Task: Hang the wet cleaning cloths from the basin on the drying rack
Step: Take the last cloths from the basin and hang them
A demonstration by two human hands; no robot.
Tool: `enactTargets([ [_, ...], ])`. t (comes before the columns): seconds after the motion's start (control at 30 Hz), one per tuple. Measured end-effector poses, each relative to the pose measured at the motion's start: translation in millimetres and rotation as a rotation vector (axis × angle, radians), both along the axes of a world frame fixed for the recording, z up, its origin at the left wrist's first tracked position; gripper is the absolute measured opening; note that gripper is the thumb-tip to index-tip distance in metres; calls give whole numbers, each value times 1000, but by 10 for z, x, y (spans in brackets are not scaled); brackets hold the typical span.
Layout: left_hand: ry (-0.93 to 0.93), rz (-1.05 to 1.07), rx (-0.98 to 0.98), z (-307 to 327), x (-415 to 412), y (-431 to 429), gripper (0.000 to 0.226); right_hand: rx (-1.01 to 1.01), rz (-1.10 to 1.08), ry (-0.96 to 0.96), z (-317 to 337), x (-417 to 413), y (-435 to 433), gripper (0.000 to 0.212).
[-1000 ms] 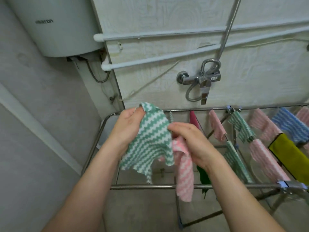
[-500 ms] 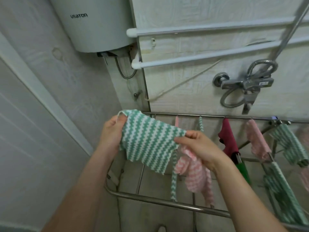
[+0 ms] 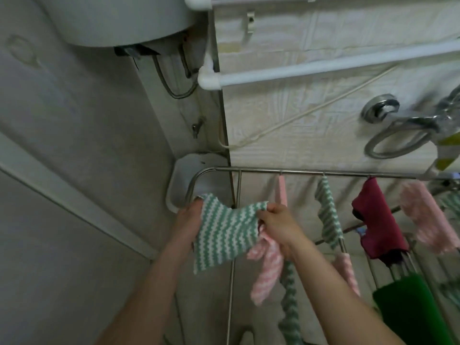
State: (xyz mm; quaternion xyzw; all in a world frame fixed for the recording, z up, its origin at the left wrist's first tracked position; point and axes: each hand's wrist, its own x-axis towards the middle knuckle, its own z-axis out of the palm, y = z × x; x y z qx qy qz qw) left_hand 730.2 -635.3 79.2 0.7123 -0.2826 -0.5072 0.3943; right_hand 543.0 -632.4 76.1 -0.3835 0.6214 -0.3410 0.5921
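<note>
- Green-striped cloth point(image 3: 224, 235): spread between both hands, at the left end of the drying rack point(image 3: 298, 172).
- Left hand point(image 3: 188, 221): pinches its left corner.
- Right hand point(image 3: 280, 226): pinches its right corner and also grips a dangling pink-striped cloth point(image 3: 267, 267).

The left end of the drying rack point(image 3: 298, 172), between its curved corner and first rod point(image 3: 233, 282), is being left uncovered but is being hemmed in by the grey wall point(image 3: 74, 170) and the white tub point(image 3: 181, 175) just behind it. Farther right the rods are being taken up by hanging cloths point(image 3: 328, 215), and the room above is being narrowed by the tap point(image 3: 410, 125) and white pipes point(image 3: 323, 68).
</note>
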Motion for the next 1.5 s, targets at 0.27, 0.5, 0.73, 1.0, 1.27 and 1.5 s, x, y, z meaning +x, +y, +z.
enactTargets([
  [0.27, -78, -70, 12, -381, -81, -453, 34, -62, 121, 531, -438, 19, -598, 24],
  [0.5, -59, -80, 69, -457, -191, -991, 45, -74, 50, 655, -419, -56, -1158, 29],
  [0.73, 290, -134, 112, -707, -119, -1083, 45, 32, 95, 536, -465, 56, -1007, 55],
  [1.0, 209, -438, 7, -609, -42, -1055, 76, 122, 302, 56, -496, 220, -665, 25],
  [1.27, -56, -483, 33, -658, 53, -1158, 96, 84, 357, 441, -418, 155, -581, 18],
  [1.5, -183, -606, 16, -740, 8, -1124, 94, 108, 472, 587, -331, 160, -570, 35],
])
